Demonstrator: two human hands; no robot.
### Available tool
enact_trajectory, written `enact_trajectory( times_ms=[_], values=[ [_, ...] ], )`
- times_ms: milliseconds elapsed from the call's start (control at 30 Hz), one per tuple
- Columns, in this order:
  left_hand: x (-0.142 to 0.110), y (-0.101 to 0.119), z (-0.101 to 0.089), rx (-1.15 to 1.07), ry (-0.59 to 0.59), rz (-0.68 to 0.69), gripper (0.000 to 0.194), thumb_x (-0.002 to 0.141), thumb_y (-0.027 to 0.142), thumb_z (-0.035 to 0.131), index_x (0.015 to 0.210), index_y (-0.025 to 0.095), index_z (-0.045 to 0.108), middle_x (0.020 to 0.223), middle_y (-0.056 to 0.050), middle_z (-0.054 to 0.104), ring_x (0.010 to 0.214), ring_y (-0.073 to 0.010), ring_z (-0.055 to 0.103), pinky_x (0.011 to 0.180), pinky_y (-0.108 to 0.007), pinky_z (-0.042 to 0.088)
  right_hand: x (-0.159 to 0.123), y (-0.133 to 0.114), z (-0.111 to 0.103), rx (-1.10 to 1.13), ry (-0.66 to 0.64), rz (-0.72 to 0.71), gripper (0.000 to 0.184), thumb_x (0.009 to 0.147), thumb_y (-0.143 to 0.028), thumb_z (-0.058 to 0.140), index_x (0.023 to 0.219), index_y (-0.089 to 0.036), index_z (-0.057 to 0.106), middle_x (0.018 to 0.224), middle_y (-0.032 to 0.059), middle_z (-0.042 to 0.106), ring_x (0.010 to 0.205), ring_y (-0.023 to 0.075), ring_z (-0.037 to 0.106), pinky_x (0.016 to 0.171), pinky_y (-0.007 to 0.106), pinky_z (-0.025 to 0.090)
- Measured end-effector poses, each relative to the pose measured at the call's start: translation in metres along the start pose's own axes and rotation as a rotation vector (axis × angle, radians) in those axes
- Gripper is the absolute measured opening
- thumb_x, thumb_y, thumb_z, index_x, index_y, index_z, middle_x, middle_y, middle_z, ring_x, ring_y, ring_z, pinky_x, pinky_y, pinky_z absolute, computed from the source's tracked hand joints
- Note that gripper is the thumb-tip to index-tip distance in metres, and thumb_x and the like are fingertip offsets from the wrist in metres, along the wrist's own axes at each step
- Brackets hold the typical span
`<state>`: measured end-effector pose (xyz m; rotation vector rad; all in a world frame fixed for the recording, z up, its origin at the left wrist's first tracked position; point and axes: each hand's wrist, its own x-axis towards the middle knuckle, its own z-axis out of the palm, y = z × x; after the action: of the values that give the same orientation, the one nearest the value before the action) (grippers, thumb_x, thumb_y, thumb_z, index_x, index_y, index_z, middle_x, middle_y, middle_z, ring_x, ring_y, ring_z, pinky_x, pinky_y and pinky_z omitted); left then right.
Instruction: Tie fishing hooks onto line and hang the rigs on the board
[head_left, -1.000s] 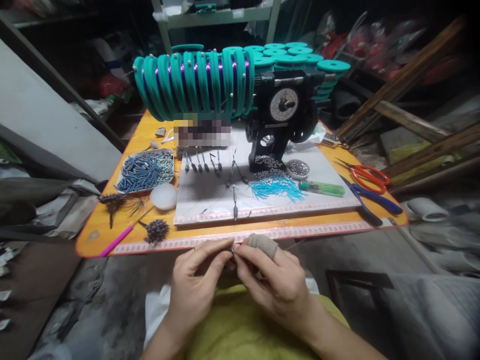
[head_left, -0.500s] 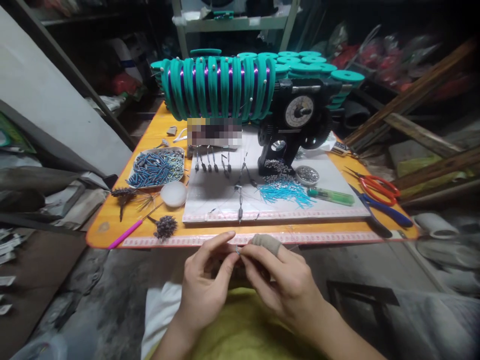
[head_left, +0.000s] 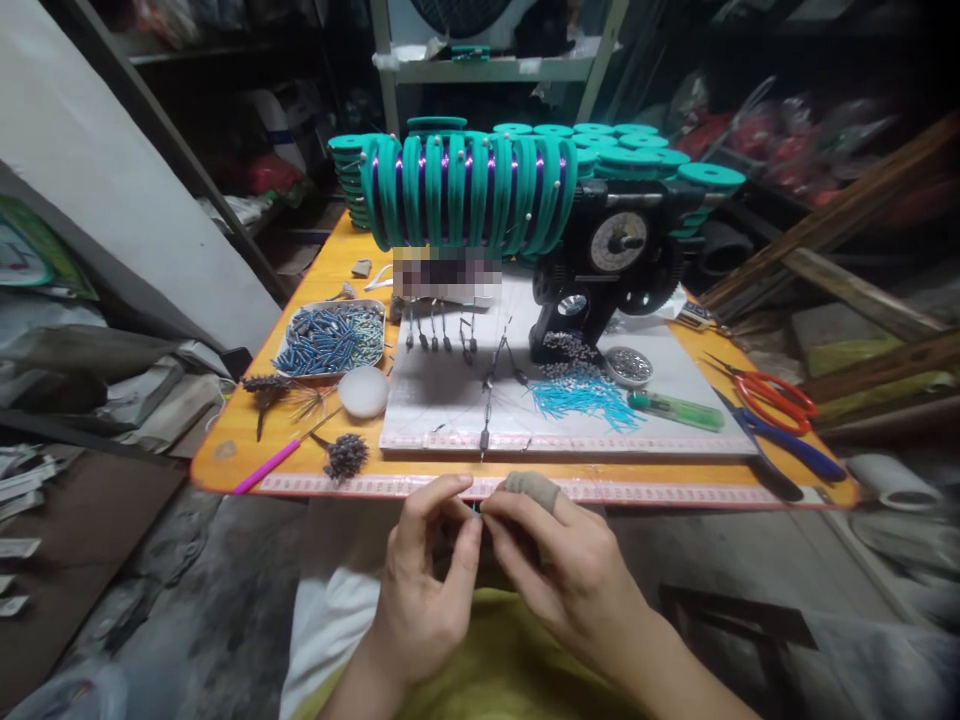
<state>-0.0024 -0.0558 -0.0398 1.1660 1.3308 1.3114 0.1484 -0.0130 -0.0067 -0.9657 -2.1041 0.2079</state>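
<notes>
My left hand (head_left: 431,565) and my right hand (head_left: 566,555) meet in front of the table's near edge, fingertips almost touching. Between them shows a tiny light-blue strand (head_left: 475,508), mostly covered by the fingers. The left thumb and fingers close in a pinch at it, and the right thumb and index pinch its other side. A beige wrap (head_left: 531,487) covers one finger of the right hand. Just beyond the hands, a rig of dark weights and fine line (head_left: 485,435) lies on the white board (head_left: 442,425).
Teal spools (head_left: 465,190) are mounted on a black winding machine (head_left: 585,260). The orange table (head_left: 225,420) also bears a tray of blue-striped pieces (head_left: 330,340), a pink-handled tool (head_left: 270,468), light-blue strands (head_left: 585,398), a green cutter (head_left: 679,410), and red-handled (head_left: 776,400) and blue-handled pliers (head_left: 799,445).
The view has shifted, so the table sits slightly right and lower. The left fingers have changed position slightly around the strand; the right hand keeps its pinch.
</notes>
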Motion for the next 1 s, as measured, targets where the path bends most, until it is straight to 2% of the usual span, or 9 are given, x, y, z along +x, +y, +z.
enact_trajectory(
  times_ms=[167,233,367,467,600,767,833,933,1000],
  values=[
    [-0.001,-0.004,0.002,-0.04,0.072,0.061,0.031,0.087,0.026,0.06,0.116,0.035,0.054,0.083,0.006,0.059,0.075,0.0004,0.059,0.073,-0.004,0.052,0.0,-0.002,0.004,0.055,-0.008,0.0,0.018,0.085,-0.014,0.052,0.098,-0.016,0.065,0.083,-0.001,0.058,0.077,-0.0076,0.047,0.073,0.003,0.037],
    [-0.002,-0.004,0.002,-0.064,0.113,0.089,0.03,0.086,0.025,0.062,0.113,0.035,0.055,0.085,0.006,0.059,0.075,0.0004,0.059,0.073,-0.003,0.053,0.002,-0.002,0.003,0.105,-0.017,0.016,0.024,0.085,-0.013,0.051,0.105,-0.019,0.063,0.088,-0.0024,0.06,0.081,-0.0089,0.05,0.075,0.001,0.039],
    [-0.004,0.002,0.007,-0.123,0.171,0.06,0.026,0.084,0.029,0.066,0.109,0.033,0.058,0.084,0.005,0.059,0.074,-0.0002,0.058,0.073,-0.004,0.053,0.008,-0.001,-0.002,0.182,-0.152,0.033,0.038,0.086,-0.012,0.051,0.12,-0.024,0.059,0.099,-0.0038,0.061,0.09,-0.012,0.055,0.083,-0.004,0.044],
    [-0.007,0.011,0.014,-0.166,0.236,-0.028,0.026,0.084,0.036,0.066,0.108,0.03,0.058,0.082,0.004,0.058,0.075,-0.0003,0.056,0.074,-0.003,0.052,0.012,0.0,-0.002,0.222,-0.188,0.028,0.031,0.087,-0.013,0.049,0.114,-0.021,0.063,0.095,-0.0031,0.062,0.09,-0.0131,0.056,0.082,-0.007,0.043],
    [-0.007,0.023,0.017,-0.204,0.286,-0.087,0.03,0.081,0.041,0.07,0.105,0.027,0.059,0.08,0.004,0.06,0.075,-0.0014,0.058,0.076,-0.005,0.054,0.013,0.002,0.001,0.246,-0.151,0.027,0.022,0.087,-0.01,0.046,0.096,-0.016,0.066,0.083,-0.0017,0.06,0.079,-0.0123,0.053,0.073,-0.006,0.039],
    [0.004,0.026,0.007,-0.315,0.206,-0.378,0.046,0.061,0.044,0.089,0.098,0.023,0.071,0.092,-0.002,0.072,0.085,-0.0077,0.07,0.076,-0.007,0.059,0.005,0.006,0.005,0.159,0.014,-0.051,0.028,0.087,-0.009,0.043,0.102,-0.016,0.065,0.087,0.0012,0.06,0.082,-0.0094,0.052,0.076,-0.003,0.041],
    [0.009,0.025,0.005,-0.351,0.143,-0.373,0.043,0.058,0.043,0.091,0.091,0.02,0.075,0.093,-0.004,0.074,0.082,-0.0089,0.07,0.07,-0.008,0.06,0.002,0.007,0.005,0.101,0.053,-0.073,0.029,0.086,-0.008,0.044,0.104,-0.016,0.065,0.089,0.0023,0.06,0.085,-0.008,0.052,0.078,-0.001,0.042],
    [0.014,0.023,0.004,-0.332,0.077,-0.317,0.034,0.061,0.044,0.089,0.08,0.018,0.077,0.079,-0.002,0.072,0.064,-0.0056,0.065,0.055,-0.008,0.055,-0.001,0.008,0.005,0.039,0.088,-0.099,0.029,0.084,-0.007,0.045,0.102,-0.015,0.065,0.086,0.0035,0.058,0.085,-0.0062,0.052,0.077,0.002,0.043],
    [0.014,0.023,0.005,-0.308,0.063,-0.335,0.034,0.063,0.045,0.087,0.077,0.017,0.076,0.071,0.0,0.069,0.057,-0.0037,0.06,0.05,-0.007,0.051,-0.001,0.007,0.005,0.009,0.097,-0.109,0.029,0.083,-0.006,0.045,0.101,-0.015,0.065,0.084,0.0033,0.058,0.084,-0.0057,0.051,0.076,0.002,0.042]
  ],
)
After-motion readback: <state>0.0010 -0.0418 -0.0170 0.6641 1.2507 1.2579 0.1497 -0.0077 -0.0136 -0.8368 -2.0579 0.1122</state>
